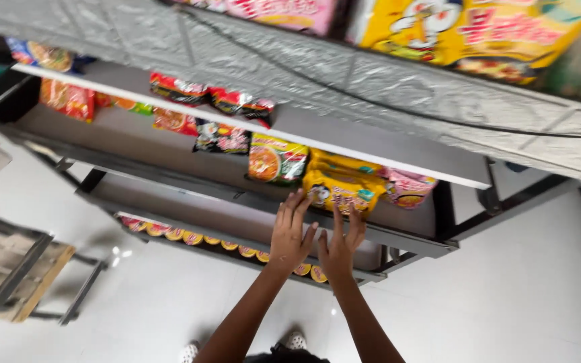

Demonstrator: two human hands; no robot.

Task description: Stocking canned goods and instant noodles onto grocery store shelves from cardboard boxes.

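Head view, tilted, looking down a shelving unit. The white floor (519,296) fills the lower half of the field, and a grey textured wall (290,60) runs across the top from 10 to 3 o'clock. Against the wall stands a dark metal rack with grey shelves (136,138), crossing the frame from 9 o'clock towards 4 o'clock. At 12 to 1 o'clock a large yellow packet (479,30) and a pink packet (284,10) sit near the upper edge, blurred. At 8 o'clock a wooden step stool (25,275) stands on the floor, well apart from the hands.

On the middle shelf, packets lie in a row: red packets (68,101) at 10 o'clock, a black packet (223,139) and an orange-and-green packet (276,160) near centre, then a stack of yellow noodle packets (341,185) just right of centre, with a pink packet beside the stack (408,188) at its 3 o'clock. On the lowest shelf, a row of round cup lids (189,236) shows beneath the shelf edge.

The left hand (290,232) reaches up, fingers spread, its fingertips at the lower left edge of the yellow noodle packets; contact is probable but the blur leaves it uncertain. The right hand (339,245) rises just beside it at 3 o'clock, fingers likewise spread, fingertips touching the lower edge of the same stack. Neither grip is closed on anything. At 6 o'clock, light-coloured shoes (296,339) show on the floor.
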